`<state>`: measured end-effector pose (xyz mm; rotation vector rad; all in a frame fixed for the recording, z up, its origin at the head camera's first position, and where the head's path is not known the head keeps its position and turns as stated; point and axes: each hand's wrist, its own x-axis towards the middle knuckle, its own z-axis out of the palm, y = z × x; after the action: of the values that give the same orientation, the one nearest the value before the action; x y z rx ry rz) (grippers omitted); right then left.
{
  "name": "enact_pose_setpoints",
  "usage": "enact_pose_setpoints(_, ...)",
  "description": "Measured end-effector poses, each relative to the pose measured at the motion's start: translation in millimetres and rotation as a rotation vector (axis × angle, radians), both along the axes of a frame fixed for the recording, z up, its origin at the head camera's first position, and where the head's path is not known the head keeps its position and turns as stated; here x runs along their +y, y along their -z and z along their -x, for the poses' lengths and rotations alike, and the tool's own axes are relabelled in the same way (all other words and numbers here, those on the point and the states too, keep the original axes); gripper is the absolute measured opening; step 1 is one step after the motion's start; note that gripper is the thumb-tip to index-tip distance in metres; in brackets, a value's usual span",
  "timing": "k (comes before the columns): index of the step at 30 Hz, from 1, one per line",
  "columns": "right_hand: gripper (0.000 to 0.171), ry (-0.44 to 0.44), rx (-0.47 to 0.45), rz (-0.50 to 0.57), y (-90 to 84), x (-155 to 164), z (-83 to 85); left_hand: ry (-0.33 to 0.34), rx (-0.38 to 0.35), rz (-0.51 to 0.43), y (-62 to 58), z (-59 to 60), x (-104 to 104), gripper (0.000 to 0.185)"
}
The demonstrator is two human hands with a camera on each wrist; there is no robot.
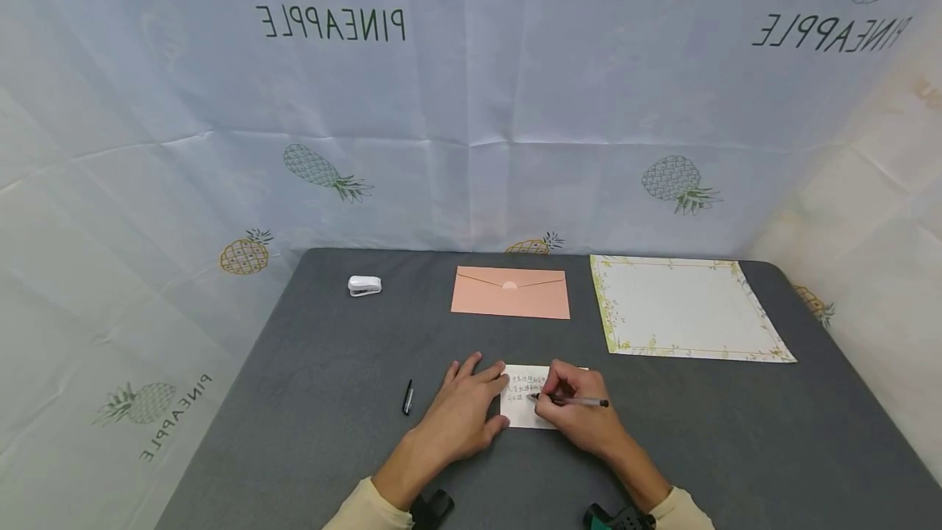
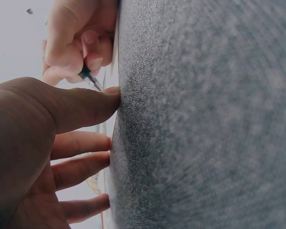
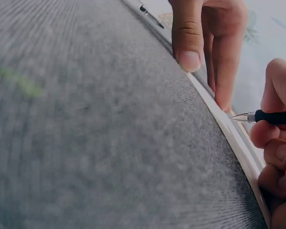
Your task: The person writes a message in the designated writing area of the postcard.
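A small white card [image 1: 521, 414] with several lines of handwriting lies on the dark grey table in front of the person. The right hand [image 1: 585, 409] pinches a black gel pen [image 1: 589, 401], its tip at the writing on the card. In the right wrist view the metal tip of the pen [image 3: 250, 117] points at the card's surface. The left hand [image 1: 464, 409] rests with spread, straight fingers at the card's left edge, thumb and fingertips pressing there. Part of the card is hidden under the right hand.
A black pen cap [image 1: 408, 397] lies left of the left hand. Farther back are a white stapler [image 1: 364, 285], a pink envelope [image 1: 508, 301] and a large white sheet with a floral border [image 1: 680, 309]. Pineapple-print cloth [image 1: 471, 88] hangs behind the table.
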<state>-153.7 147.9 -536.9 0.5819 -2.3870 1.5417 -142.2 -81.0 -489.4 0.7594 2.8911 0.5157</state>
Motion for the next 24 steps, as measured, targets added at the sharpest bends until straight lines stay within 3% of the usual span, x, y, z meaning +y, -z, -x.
enact_pose_setpoints(11, 0.035, -0.048, -0.019, -0.043, -1.2, -0.4, -1.2, 0.001, 0.000, -0.012, 0.5, -0.1, -0.3, 0.059)
enact_pose_setpoints(24, 0.038, -0.015, -0.025, -0.060, -1.7, -0.3, -1.3, 0.002, 0.002, -0.002, 0.2, 0.2, 0.1, 0.059)
